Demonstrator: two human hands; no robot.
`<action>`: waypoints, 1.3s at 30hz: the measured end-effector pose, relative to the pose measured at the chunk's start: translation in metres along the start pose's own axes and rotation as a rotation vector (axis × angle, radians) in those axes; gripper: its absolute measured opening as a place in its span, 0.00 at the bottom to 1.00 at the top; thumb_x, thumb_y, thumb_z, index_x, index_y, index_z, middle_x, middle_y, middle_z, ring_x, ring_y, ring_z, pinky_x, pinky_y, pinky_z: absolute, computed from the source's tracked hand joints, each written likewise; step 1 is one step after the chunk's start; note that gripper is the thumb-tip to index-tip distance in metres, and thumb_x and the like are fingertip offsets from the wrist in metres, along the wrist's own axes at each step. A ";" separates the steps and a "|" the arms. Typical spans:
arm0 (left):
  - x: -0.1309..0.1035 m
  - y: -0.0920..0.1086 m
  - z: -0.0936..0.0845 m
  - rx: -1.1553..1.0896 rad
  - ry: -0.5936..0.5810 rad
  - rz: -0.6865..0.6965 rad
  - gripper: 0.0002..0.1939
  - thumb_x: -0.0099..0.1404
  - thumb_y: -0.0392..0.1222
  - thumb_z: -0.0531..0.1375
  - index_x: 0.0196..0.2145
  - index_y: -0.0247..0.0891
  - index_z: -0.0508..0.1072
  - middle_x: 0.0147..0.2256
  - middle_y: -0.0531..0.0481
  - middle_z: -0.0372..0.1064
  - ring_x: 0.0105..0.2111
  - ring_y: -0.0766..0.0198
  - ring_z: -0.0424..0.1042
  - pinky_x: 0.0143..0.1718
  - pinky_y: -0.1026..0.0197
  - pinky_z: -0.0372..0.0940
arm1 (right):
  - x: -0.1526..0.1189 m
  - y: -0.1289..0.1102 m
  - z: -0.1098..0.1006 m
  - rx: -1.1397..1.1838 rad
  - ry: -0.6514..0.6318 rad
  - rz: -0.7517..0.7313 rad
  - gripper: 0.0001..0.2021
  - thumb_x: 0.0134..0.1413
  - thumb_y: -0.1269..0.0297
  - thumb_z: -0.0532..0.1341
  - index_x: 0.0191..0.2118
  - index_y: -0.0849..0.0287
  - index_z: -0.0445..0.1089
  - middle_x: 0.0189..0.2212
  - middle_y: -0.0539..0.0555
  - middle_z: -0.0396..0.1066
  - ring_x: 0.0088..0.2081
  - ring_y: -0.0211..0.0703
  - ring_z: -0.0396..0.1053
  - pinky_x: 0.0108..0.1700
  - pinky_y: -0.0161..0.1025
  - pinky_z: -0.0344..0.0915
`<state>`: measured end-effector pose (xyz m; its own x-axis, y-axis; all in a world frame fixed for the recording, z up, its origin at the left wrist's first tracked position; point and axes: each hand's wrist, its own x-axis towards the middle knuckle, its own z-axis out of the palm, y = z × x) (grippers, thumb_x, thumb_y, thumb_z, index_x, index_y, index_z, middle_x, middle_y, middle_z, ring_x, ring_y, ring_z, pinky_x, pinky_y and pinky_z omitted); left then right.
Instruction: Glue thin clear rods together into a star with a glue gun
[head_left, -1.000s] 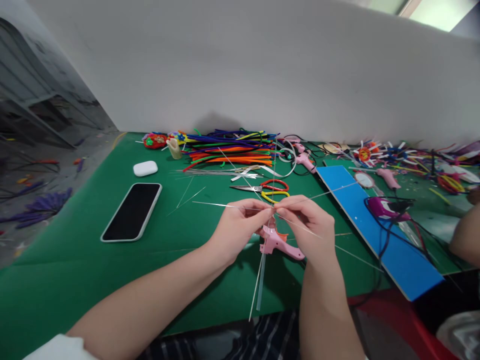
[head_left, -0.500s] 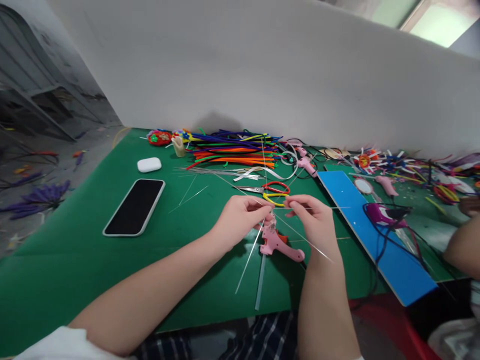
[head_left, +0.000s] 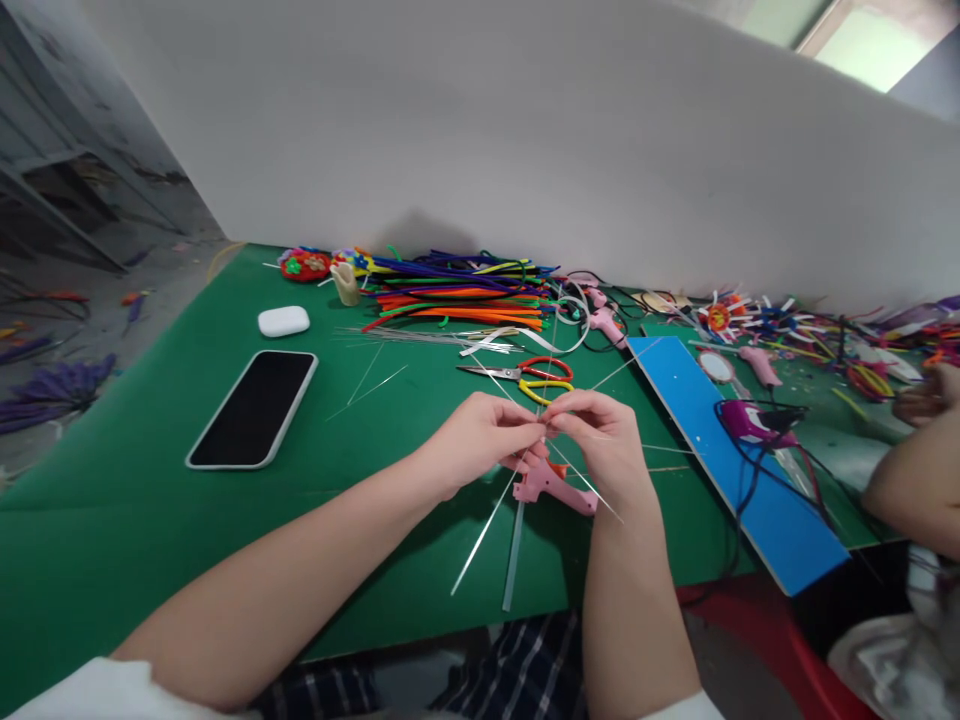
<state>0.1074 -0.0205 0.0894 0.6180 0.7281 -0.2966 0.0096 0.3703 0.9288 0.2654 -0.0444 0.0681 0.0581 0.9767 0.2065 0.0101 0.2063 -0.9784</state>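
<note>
Both my hands meet over the green table, fingertips pinched close together at the centre where several thin silvery wires (head_left: 480, 541) cross and fan out. My left hand (head_left: 491, 437) is closed on the wires from the left. From the right, my right hand (head_left: 595, 428) pinches them near the same crossing, its fingertips touching or nearly touching the left ones. Directly below the hands lies a pink glue gun (head_left: 559, 489) with a clear glue stick (head_left: 513, 560) sticking out toward me; its front is hidden by my fingers. Just beyond are scissors (head_left: 517, 373) with red and yellow handles.
Colourful pipe cleaners (head_left: 461, 290) are piled at the back, with loose wires (head_left: 420, 338) before them. A phone (head_left: 253, 410) and white case (head_left: 283, 321) lie left. On the right are a blue board (head_left: 739, 465), a purple device with cables (head_left: 750, 422) and another person's arm (head_left: 911, 480).
My right hand has moved in to the left, closing the gap to my left hand. The wires have turned slightly. The whole view has shifted a little.
</note>
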 end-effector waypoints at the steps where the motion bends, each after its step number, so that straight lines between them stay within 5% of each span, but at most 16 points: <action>1: 0.000 -0.001 0.000 -0.001 0.000 -0.006 0.08 0.56 0.39 0.58 0.28 0.30 0.72 0.25 0.48 0.70 0.22 0.73 0.68 0.24 0.70 0.65 | 0.000 -0.001 0.000 -0.005 0.004 0.010 0.05 0.42 0.73 0.63 0.26 0.55 0.72 0.25 0.48 0.71 0.28 0.35 0.69 0.30 0.33 0.68; 12: 0.001 -0.002 0.000 -0.039 -0.016 -0.004 0.07 0.57 0.35 0.55 0.26 0.29 0.71 0.23 0.48 0.70 0.21 0.71 0.69 0.24 0.69 0.66 | -0.002 -0.004 -0.001 -0.034 -0.044 -0.005 0.06 0.40 0.74 0.64 0.26 0.55 0.73 0.27 0.48 0.72 0.28 0.37 0.70 0.30 0.35 0.69; 21: -0.005 0.001 0.005 -0.102 0.027 0.021 0.07 0.56 0.34 0.56 0.26 0.29 0.72 0.22 0.48 0.70 0.21 0.71 0.69 0.24 0.68 0.65 | -0.004 -0.005 0.001 -0.037 -0.014 -0.155 0.07 0.41 0.74 0.64 0.26 0.55 0.73 0.26 0.48 0.72 0.31 0.38 0.70 0.31 0.36 0.68; 26: -0.004 0.002 0.004 -0.062 0.030 0.028 0.07 0.56 0.35 0.56 0.28 0.30 0.72 0.22 0.48 0.70 0.21 0.70 0.69 0.25 0.68 0.66 | -0.003 -0.006 0.003 -0.038 -0.006 -0.099 0.06 0.41 0.73 0.64 0.26 0.54 0.73 0.26 0.48 0.72 0.31 0.38 0.70 0.31 0.36 0.69; 39: 0.001 0.003 0.000 -0.095 0.255 0.138 0.10 0.55 0.41 0.59 0.32 0.31 0.73 0.24 0.50 0.69 0.22 0.70 0.69 0.21 0.68 0.65 | 0.001 0.000 -0.003 -0.107 0.064 -0.022 0.06 0.44 0.68 0.63 0.31 0.54 0.73 0.29 0.50 0.73 0.30 0.38 0.70 0.30 0.34 0.67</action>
<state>0.1078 -0.0183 0.0919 0.3905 0.8923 -0.2267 -0.1413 0.3014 0.9430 0.2685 -0.0439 0.0686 0.1204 0.9657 0.2302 0.1179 0.2164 -0.9692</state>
